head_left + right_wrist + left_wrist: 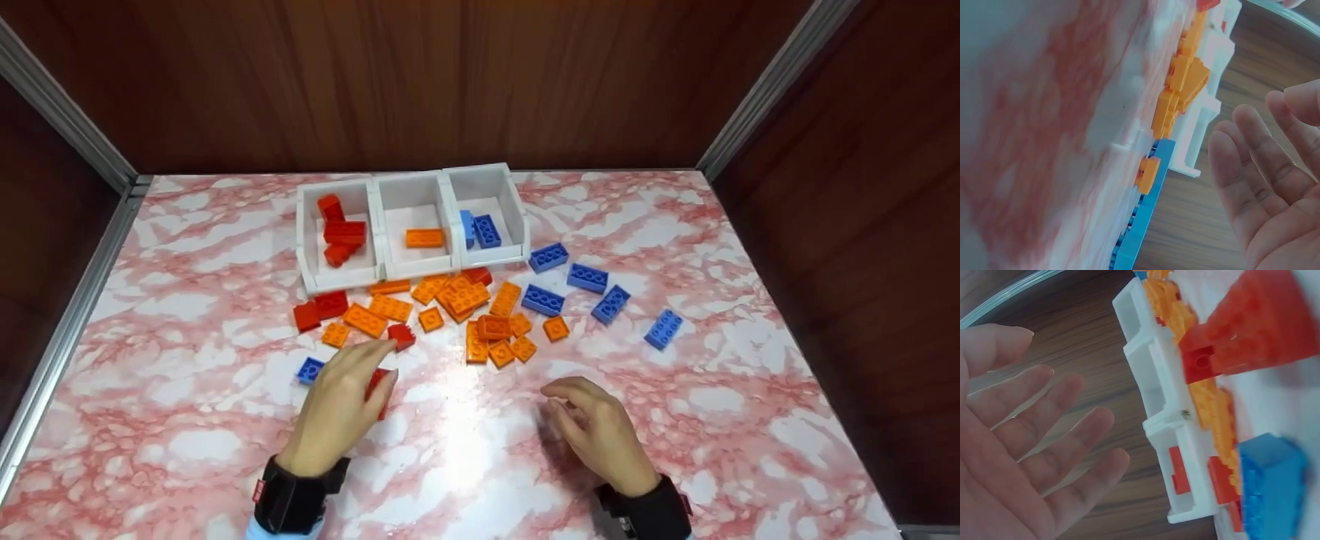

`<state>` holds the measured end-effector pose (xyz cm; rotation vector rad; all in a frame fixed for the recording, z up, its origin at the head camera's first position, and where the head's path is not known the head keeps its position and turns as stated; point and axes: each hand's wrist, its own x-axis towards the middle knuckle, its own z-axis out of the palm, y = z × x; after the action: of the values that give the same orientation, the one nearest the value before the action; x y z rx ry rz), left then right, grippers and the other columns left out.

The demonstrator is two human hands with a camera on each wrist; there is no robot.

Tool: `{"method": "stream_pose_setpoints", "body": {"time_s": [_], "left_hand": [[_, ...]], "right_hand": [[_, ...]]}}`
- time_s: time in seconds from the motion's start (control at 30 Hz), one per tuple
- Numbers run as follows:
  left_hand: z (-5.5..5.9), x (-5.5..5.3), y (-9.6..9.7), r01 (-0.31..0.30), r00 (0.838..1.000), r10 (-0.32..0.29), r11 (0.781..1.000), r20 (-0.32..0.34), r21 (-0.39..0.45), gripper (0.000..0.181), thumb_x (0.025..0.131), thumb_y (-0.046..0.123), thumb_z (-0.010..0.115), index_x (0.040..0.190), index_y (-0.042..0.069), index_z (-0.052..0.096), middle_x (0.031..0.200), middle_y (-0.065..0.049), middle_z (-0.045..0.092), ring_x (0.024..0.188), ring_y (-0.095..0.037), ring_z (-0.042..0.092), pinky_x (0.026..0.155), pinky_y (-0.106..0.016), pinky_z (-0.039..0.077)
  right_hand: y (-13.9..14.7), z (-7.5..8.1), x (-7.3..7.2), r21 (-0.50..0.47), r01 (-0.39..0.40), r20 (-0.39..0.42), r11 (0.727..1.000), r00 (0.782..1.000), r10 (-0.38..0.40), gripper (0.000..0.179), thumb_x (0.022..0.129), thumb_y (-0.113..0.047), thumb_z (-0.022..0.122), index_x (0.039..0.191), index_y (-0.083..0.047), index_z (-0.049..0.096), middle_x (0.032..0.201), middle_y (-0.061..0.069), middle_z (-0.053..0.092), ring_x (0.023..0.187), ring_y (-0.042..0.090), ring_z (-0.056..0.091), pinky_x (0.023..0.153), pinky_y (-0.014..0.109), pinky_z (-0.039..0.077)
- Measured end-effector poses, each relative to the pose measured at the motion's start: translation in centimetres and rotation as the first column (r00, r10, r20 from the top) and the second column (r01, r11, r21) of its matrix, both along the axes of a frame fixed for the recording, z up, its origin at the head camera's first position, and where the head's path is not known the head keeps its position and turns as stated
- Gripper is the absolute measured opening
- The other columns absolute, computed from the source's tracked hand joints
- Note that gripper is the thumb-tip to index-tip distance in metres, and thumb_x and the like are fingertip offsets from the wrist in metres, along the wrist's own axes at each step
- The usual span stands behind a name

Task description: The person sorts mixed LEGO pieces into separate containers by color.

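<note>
My left hand [339,401] is over the table with its fingers extended and nothing in its palm. A red brick [376,381] lies by its thumb, partly hidden by the hand. Just past the fingertips is a smaller red brick [403,337], and a blue brick [309,370] lies to the left. In the left wrist view, the palm and spread fingers [1075,441] show bare. My right hand [600,427] hovers on the right, fingers loosely bent; the right wrist view shows them holding nothing. Orange bricks [477,352] are the nearest pieces to it.
A white three-compartment box [381,255] stands at the back, with red bricks [345,232] left, an orange brick [424,238] in the middle and blue bricks [487,231] right. Several loose orange bricks lie before it; blue bricks [588,277] are scattered rightward. Brown panels surround the marbled table [720,435].
</note>
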<state>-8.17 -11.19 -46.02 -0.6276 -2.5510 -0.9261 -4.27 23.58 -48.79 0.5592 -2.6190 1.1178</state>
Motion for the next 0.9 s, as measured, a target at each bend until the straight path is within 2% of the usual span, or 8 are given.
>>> {"method": "stream_pose_setpoints", "body": {"time_s": [0.1,0.2,0.4,0.6,0.77,0.9], "left_hand": [[-0.5,0.8,0.1,-0.015,0.999,0.015,1.000,0.031,-0.005,0.042,0.088,0.008,0.075,0.128,0.002,0.065,0.124,-0.014,0.065,0.115,-0.031,0.059,0.102,-0.047,0.044],[-1.0,1.7,0.2,-0.027,0.998,0.027,1.000,0.059,-0.017,0.041,0.088,0.011,0.075,0.127,0.003,0.066,0.124,-0.013,0.065,0.115,-0.031,0.060,0.100,-0.048,0.045],[-2.0,2.8,0.5,0.002,0.998,0.002,0.999,0.069,-0.048,0.041,0.087,0.011,0.076,0.126,0.002,0.066,0.123,-0.015,0.066,0.114,-0.033,0.060,0.101,-0.052,0.044],[-2.8,3.4,0.4,0.002,0.996,0.006,0.996,0.094,-0.094,0.039,0.090,0.015,0.073,0.126,0.004,0.067,0.124,-0.014,0.066,0.116,-0.032,0.059,0.102,-0.050,0.043],[-3.0,3.8,0.3,-0.005,0.996,0.016,0.994,0.093,-0.109,0.040,0.090,0.015,0.073,0.127,0.003,0.066,0.126,-0.015,0.065,0.118,-0.033,0.058,0.102,-0.051,0.042],[-2.9,4.0,0.1,-0.020,0.996,0.031,0.992,0.089,-0.124,0.042,0.090,0.017,0.074,0.128,0.002,0.065,0.129,-0.015,0.063,0.121,-0.036,0.055,0.102,-0.054,0.041]], "right_hand": [[-0.2,0.2,-0.8,0.031,-0.004,-0.003,1.000,1.000,0.004,0.021,0.090,-0.003,0.071,0.110,-0.010,0.073,0.109,-0.004,0.068,0.099,0.010,0.064,0.078,0.030,0.056],[-0.3,0.7,-1.8,0.105,0.006,-0.014,0.994,1.000,-0.005,0.023,0.088,-0.003,0.073,0.110,-0.009,0.073,0.108,-0.001,0.069,0.102,0.014,0.064,0.086,0.033,0.054],[-0.2,1.6,-5.0,0.245,0.027,-0.049,0.969,0.999,-0.016,0.027,0.086,-0.002,0.075,0.112,-0.007,0.072,0.111,0.007,0.069,0.104,0.024,0.064,0.092,0.040,0.052],[-0.9,1.4,-8.3,0.330,-0.046,-0.039,0.943,0.997,0.063,0.029,0.089,-0.007,0.073,0.118,-0.004,0.071,0.114,0.011,0.069,0.106,0.026,0.065,0.093,0.041,0.051],[-2.2,1.0,-10.1,0.376,-0.118,0.016,0.919,0.993,0.120,0.036,0.092,-0.013,0.071,0.126,-0.002,0.066,0.126,0.017,0.065,0.116,0.031,0.061,0.099,0.044,0.048],[-3.1,0.7,-11.3,0.390,-0.152,0.031,0.908,0.988,0.152,0.036,0.094,-0.014,0.068,0.128,-0.001,0.065,0.127,0.018,0.064,0.117,0.033,0.060,0.099,0.044,0.048]]}}
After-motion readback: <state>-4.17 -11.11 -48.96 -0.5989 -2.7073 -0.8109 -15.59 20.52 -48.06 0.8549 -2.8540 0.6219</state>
